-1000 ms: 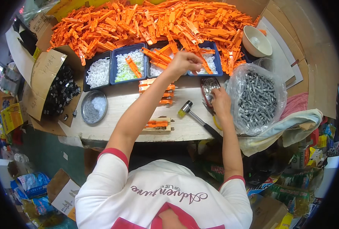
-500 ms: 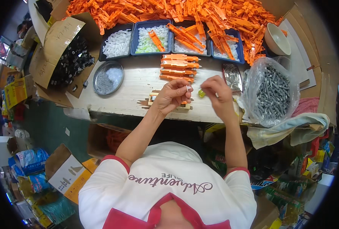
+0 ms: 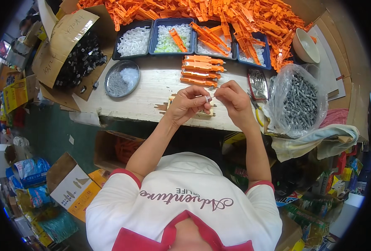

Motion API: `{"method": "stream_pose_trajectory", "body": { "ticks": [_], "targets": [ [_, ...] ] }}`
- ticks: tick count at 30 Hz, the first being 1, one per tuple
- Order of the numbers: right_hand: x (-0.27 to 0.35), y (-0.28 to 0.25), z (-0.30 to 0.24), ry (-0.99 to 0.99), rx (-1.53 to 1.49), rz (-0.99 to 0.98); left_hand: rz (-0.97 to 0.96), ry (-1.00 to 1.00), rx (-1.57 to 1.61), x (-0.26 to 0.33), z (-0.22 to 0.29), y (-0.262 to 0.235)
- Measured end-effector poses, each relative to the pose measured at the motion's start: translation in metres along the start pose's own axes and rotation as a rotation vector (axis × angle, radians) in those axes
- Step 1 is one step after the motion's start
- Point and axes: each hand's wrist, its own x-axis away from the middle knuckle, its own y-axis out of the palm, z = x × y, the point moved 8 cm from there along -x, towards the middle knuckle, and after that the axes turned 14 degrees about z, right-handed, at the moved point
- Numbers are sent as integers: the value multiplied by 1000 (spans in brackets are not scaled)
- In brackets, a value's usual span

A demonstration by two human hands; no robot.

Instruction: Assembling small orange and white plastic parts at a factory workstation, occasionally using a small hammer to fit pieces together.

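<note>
My left hand is closed above the near edge of the bench, pinching a small white plastic part between thumb and index finger. Right beside it, my right hand has its fingertips pressed together at the white part. Whatever those fingertips grip is too small to make out. Below my left hand lies a wooden jig, mostly covered by the hand. Beyond both hands, several orange plastic assemblies lie stacked in a row.
Trays of small white parts line the back, below a heap of orange pieces. Left are a round dish and a carton of black parts. Right are a bag of grey screw-like pieces, a yellow-handled tool and a cloth.
My right hand has come in to meet the white part in my left hand. A small yellow-green thing at its fingertips no longer shows. The whole view has shifted slightly.
</note>
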Motion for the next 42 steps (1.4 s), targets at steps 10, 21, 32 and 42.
{"method": "stream_pose_trajectory", "body": {
  "ticks": [10,21,32,42],
  "targets": [
    [2,10,3,58,-117,-46,-31,83,-123,8,7,5],
    [6,17,-3,66,-246,-14,34,442,-522,33,32,14],
    [10,22,-6,-1,-117,46,104,729,-689,40,42,5],
    [8,23,-6,-42,-65,99,173,799,-689,37,47,0]
  ]
}}
